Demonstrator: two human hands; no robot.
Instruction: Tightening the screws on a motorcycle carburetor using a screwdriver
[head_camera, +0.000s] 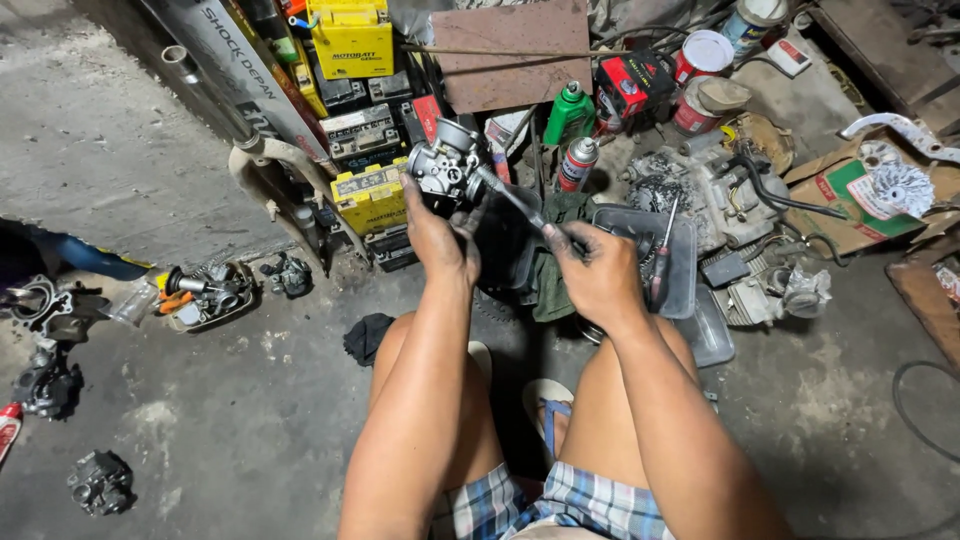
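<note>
Carburetor (447, 165) sits raised in my left hand (440, 240), fingers clamped round its body so it stays steady over my knees. My right hand (598, 275) grips the screwdriver (520, 205), fingers closed on the handle, tip angled into the carburetor's side.

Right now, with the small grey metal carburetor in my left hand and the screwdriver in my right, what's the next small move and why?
Probably steady the small grey metal carburetor and press the screwdriver tip squarely in before turning. The left hand holds it up in mid-air, unsupported, and the right hand drives the shaft in at a slant, so it could slip.
</note>
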